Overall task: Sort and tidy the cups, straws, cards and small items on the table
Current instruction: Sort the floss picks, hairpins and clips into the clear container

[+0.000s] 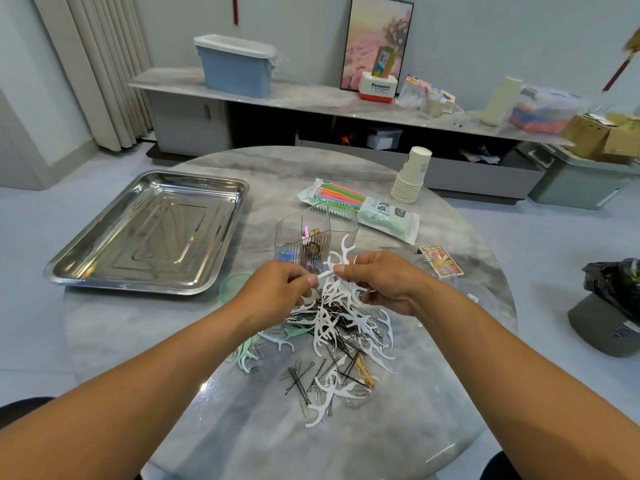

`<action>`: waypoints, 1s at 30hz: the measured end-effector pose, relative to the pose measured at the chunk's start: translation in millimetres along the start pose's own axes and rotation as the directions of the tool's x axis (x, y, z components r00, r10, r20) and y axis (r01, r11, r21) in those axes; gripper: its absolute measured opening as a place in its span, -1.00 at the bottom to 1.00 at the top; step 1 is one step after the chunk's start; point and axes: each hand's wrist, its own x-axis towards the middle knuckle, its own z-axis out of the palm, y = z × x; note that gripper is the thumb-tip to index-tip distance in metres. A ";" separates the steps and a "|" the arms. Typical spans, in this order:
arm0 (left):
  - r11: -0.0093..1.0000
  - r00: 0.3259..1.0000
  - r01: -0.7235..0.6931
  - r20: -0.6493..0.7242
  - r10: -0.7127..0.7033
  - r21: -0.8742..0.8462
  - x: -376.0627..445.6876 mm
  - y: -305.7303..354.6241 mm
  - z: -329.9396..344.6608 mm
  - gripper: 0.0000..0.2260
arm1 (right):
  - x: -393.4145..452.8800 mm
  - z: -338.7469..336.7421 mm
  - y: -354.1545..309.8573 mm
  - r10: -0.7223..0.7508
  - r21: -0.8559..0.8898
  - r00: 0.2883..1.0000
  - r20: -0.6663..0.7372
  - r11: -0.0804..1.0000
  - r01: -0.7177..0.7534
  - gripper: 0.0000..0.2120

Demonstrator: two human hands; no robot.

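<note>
Above the table [145, 341] centre, left hand [277, 289] and right hand [381, 282] pinch a floss pick bunch [337, 271], the clear organiser [313, 237] just beyond both

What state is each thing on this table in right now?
Left hand: pinching white floss picks.
Right hand: gripping the same bunch.
Steel tray: empty.
Paper cups: stacked, tilted.
Straw packet: lying flat.
Clear organizer: upright, partly filled.

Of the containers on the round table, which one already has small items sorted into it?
The clear plastic organizer just beyond the hands holds clips and hair ties. The steel tray on the left holds nothing, and the paper cups are only stacked.
</note>
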 end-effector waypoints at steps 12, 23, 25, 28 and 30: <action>0.878 0.970 0.215 0.195 -0.142 -0.429 -10.0 10.6 8.1 -0.86 | -4.7 29.7 3.8 -0.063 0.235 0.996 0.066 0.971 0.046 -0.85; 0.846 0.939 0.331 0.237 -0.251 -0.418 -11.3 5.9 2.7 -0.87 | -1.5 16.7 13.2 0.130 0.331 0.990 -0.050 0.938 -0.106 -0.78; 0.805 0.934 0.356 0.212 -0.288 -0.475 -11.5 7.7 2.5 -0.90 | -1.0 14.2 12.9 0.143 0.345 0.989 -0.030 0.930 -0.124 -0.79; 0.732 0.921 0.389 0.202 -0.334 -0.559 -12.5 10.2 3.4 -0.91 | -0.3 11.0 9.6 0.143 0.400 0.988 0.056 0.904 -0.153 -0.84; 0.688 0.914 0.403 0.218 -0.343 -0.604 -13.5 11.3 5.7 -0.91 | -0.6 12.6 8.0 0.126 0.419 0.987 0.102 0.894 -0.158 -0.84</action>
